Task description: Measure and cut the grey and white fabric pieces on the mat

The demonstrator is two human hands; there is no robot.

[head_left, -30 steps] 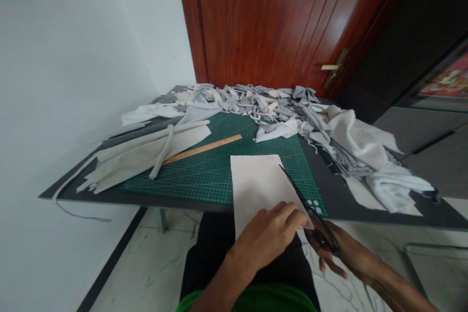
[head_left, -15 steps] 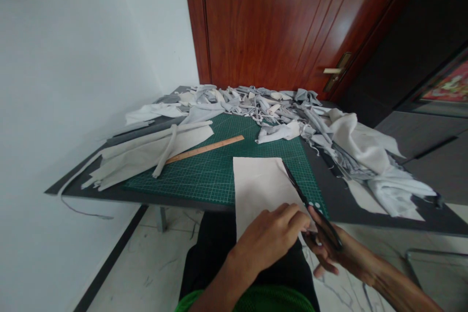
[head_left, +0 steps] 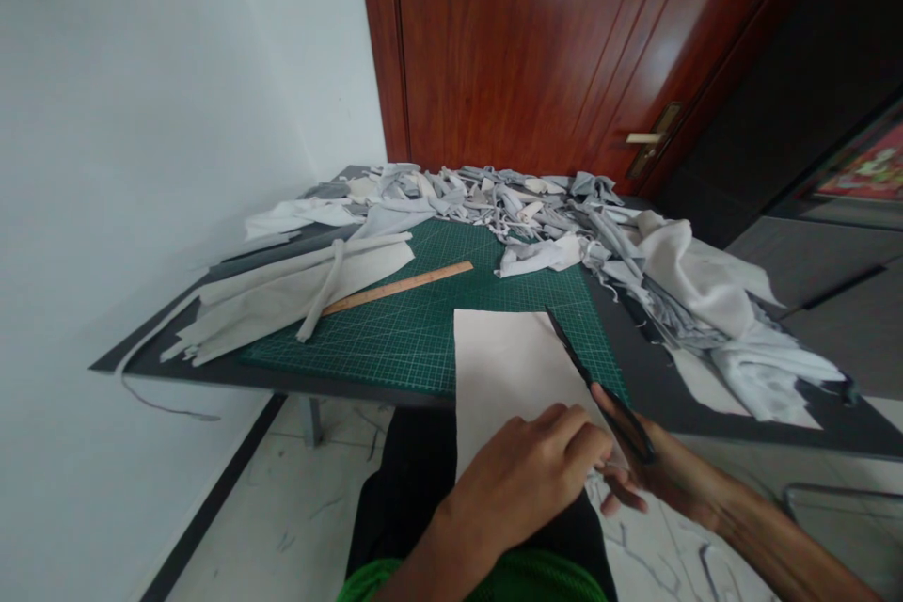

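A pale rectangular piece of fabric (head_left: 504, 367) lies over the near edge of the green cutting mat (head_left: 423, 339) and hangs down toward my lap. My left hand (head_left: 543, 461) is closed on the fabric's right side, fingertips pinched beside the scissors. Black-handled scissors (head_left: 631, 423) are held in my right hand (head_left: 649, 466), their dark blades pointing away from me along the right edge of the fabric. The lower handle is partly hidden behind the fabric and my fingers.
A wooden ruler (head_left: 402, 287) rests on the mat, partly under long beige fabric strips (head_left: 282, 301) at the left. Grey and white scraps (head_left: 486, 198) are heaped along the back. More folded cloth (head_left: 705, 292) is piled at the right, on the dark table (head_left: 705, 423).
My left hand has shifted slightly right and down, closer to the scissors handles. The scissors look more closed, and the fabric's top edge sits slightly lower in view.
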